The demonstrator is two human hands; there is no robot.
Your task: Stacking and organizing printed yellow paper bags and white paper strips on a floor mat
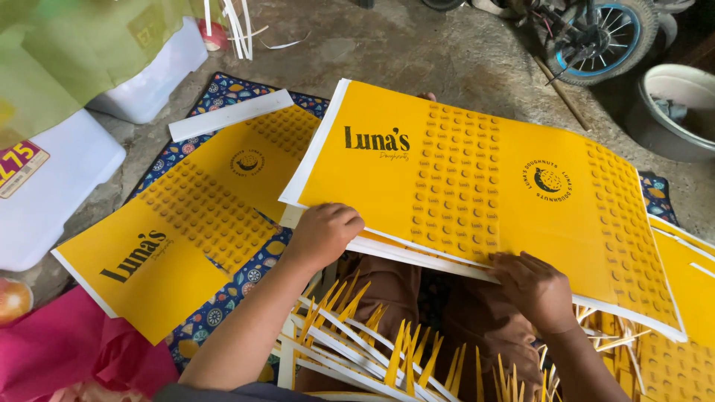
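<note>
A stack of large yellow printed cardboard sheets (477, 179) lies across my lap, tilted toward me. My left hand (322, 232) is curled over the stack's near left corner, fingers closed on its edge. My right hand (533, 286) rests on the near edge further right, fingertips pressing the top sheet. A second yellow sheet (186, 223) lies flat on the patterned mat (223, 305) to the left. Yellow and white trimmed strips (372, 350) pile up under my arms.
White foam boxes (59, 179) and green fabric (67, 45) stand at the left, pink cloth (67, 350) at lower left. A small bicycle wheel (599, 33) and a basin (681, 104) sit at the back right on the concrete floor.
</note>
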